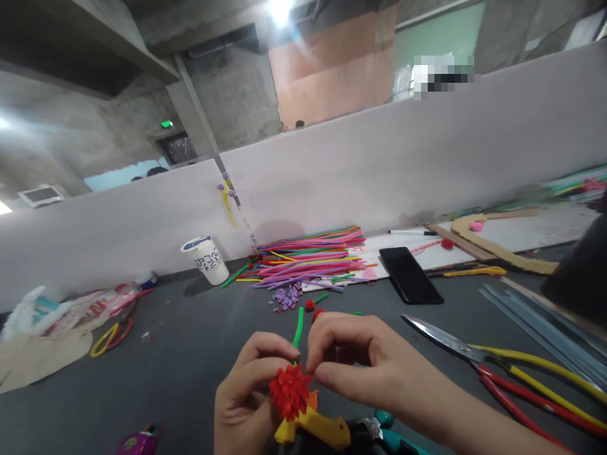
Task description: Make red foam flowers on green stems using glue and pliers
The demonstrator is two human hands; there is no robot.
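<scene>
My left hand [249, 395] is closed around a red flower [289, 390] with many pointed petals, its head facing me. A green pipe-cleaner stem [298, 327] points away from me behind the flower. Beside it, the thumb and bent fingers of my right hand [363, 357] are drawn together at the flower's right edge; whatever they pinch is hidden. Under the flower is a yellow tool [325, 430] with an orange part. Teal-handled pliers [372, 431] lie partly under my right forearm.
Large scissors [478, 357] lie at right, near a black phone [410, 275]. Pipe cleaners [308, 259] in many colours are piled against the white partition [379, 158], by purple clippings [287, 297]. A paper cup [206, 260] and small scissors [111, 336] are at left.
</scene>
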